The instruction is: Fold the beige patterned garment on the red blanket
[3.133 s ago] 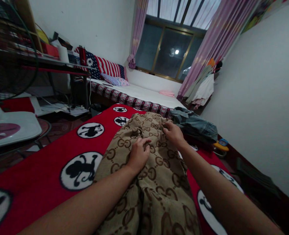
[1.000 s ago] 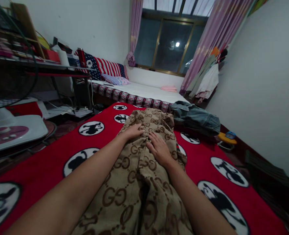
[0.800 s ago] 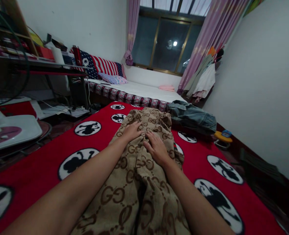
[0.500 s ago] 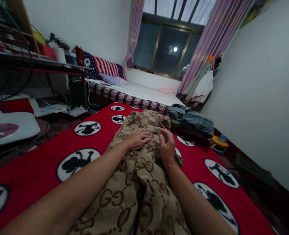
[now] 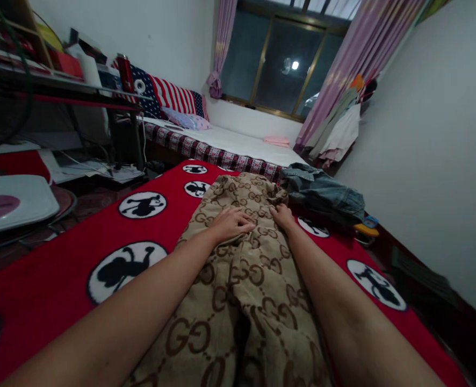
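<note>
A pair of tan trousers [image 5: 262,269] with a brown double-G print lies lengthwise over a red blanket [image 5: 69,242], its legs toward me. My left hand [image 5: 232,223] rests flat on the upper part of the trousers, palm down and fingers stretched out. At their right edge, near the top, my right hand [image 5: 282,216] has its fingers closed on the cloth; the fingertips are partly hidden. A dark gap shows between the two legs.
Folded denim clothing [image 5: 322,191] lies just beyond my right hand. Behind the blanket stands a bed [image 5: 238,141] with a white top. A cluttered desk [image 5: 80,88] and a white-and-pink seat [image 5: 24,204] are on the left. A yellow stool [image 5: 366,230] stands at right.
My right hand has moved from above the trousers out to their right edge and closed on the cloth. The right side lies flatter and wider. My left hand stays flat on them.
</note>
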A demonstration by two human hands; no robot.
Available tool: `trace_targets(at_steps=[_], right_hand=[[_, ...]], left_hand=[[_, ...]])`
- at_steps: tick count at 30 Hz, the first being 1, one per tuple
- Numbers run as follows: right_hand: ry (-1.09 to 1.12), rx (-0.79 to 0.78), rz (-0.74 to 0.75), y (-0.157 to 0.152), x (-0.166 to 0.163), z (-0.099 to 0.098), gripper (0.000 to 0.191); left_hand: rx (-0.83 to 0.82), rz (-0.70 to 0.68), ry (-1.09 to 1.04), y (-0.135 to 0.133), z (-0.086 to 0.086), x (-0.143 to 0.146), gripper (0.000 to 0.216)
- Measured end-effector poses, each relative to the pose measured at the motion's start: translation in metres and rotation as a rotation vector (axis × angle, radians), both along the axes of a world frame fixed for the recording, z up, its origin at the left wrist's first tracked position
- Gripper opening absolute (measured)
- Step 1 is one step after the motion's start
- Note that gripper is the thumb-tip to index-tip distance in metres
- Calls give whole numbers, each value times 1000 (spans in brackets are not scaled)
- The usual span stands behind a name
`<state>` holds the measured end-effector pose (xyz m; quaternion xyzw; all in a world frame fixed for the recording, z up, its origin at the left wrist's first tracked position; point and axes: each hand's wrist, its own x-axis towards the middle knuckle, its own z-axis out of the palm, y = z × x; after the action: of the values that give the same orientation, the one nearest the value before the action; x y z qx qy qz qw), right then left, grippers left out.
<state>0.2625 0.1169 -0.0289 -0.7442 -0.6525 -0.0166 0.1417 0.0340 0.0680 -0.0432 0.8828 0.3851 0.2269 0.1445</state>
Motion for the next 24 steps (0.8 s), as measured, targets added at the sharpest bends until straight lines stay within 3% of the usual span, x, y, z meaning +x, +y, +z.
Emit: trace_targets(at_steps=[4, 9, 12, 15, 18, 20, 22, 24], right_hand=[[-16, -54, 38, -17, 1, -15, 43], [7, -96, 156, -51, 7, -15, 44], [69, 5, 290, -93, 14, -17, 41], [157, 209, 392, -151, 21, -19, 42], [185, 312, 545, -215, 22, -16, 47], [168, 274, 643, -254, 19, -9, 54], [150, 226, 724, -286, 13, -1, 61], [134, 152, 826, -308, 6, 7, 62]], left_hand=[[24, -10, -14, 6, -3, -1, 37], [24, -13, -55, 7, -4, -1, 40], [32, 8, -115, 0, -1, -1, 38], [52, 61, -246, -12, 3, -2, 42], [31, 70, -372, -35, 8, -11, 53], [-16, 14, -395, -60, 14, -23, 60], [-69, -115, -351, -93, 21, -37, 62], [-140, -276, -284, -130, 31, -51, 47]])
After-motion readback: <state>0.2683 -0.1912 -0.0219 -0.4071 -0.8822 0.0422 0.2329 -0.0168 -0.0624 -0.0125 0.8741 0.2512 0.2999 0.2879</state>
